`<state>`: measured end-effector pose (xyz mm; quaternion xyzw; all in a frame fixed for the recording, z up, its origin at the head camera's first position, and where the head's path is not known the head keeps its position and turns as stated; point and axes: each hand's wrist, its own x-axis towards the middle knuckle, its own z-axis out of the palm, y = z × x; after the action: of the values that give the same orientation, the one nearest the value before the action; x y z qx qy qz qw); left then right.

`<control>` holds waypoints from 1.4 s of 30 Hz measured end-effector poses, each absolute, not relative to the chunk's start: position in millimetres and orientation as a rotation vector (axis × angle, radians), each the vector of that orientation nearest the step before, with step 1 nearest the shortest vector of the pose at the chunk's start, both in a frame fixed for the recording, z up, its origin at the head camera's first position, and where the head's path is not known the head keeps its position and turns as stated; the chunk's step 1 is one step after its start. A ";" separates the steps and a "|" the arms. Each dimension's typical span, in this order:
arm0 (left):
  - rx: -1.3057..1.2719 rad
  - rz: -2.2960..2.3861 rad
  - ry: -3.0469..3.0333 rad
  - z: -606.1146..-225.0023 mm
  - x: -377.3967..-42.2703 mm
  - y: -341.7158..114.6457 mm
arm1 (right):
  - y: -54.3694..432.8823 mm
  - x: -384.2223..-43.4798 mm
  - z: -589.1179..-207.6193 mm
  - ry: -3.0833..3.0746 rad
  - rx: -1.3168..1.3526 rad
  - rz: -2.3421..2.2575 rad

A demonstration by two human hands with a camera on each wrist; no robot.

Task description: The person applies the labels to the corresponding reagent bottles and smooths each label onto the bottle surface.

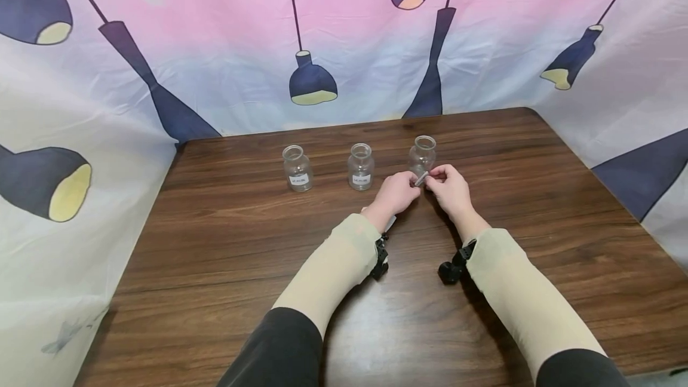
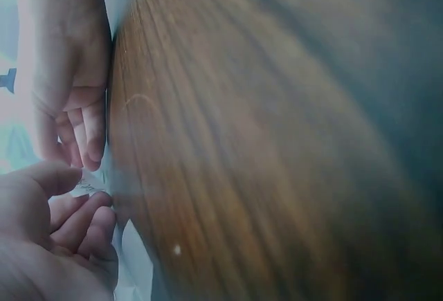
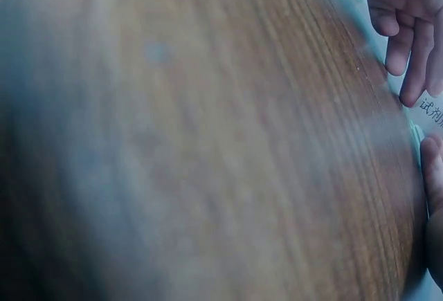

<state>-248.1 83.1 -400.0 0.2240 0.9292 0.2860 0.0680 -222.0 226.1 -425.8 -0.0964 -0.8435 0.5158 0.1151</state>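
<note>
My left hand [image 1: 396, 193] and right hand [image 1: 450, 193] meet just in front of the right-hand glass jar [image 1: 423, 153]. Between their fingertips is a small white paper label [image 1: 421, 178], pinched from both sides. Handwritten characters show on this label in the right wrist view [image 3: 430, 110]. The left wrist view has the left thumb and fingers [image 2: 52, 180] close up, the right fingers [image 2: 86, 131] above them. The jar stands upright without a lid, its lower part partly hidden by the hands.
Two more open glass jars, the left one [image 1: 297, 166] and the middle one [image 1: 361, 165], stand in the same row with white labels on their fronts. A piece of white paper [image 1: 390, 223] lies by the left wrist on the brown wooden table [image 1: 231, 255]. Patterned cloth [image 1: 242, 76] hangs behind.
</note>
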 end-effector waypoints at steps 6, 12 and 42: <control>0.628 0.911 2.844 -402.8 -250.1 84.1 | 225.0 -221.6 -424.8 -2.457 -0.269 1.525; 0.637 0.916 2.886 -404.9 -252.4 84.2 | 226.9 -220.8 -426.7 -2.458 -0.239 1.499; 0.648 1.150 2.821 -397.5 -255.6 86.2 | 236.8 -219.9 -422.2 -2.524 -0.179 1.353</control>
<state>-255.6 86.2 -397.5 0.2081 0.9057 0.3692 0.0135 -219.9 236.8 -422.2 -0.0617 -0.8715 0.4673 0.1355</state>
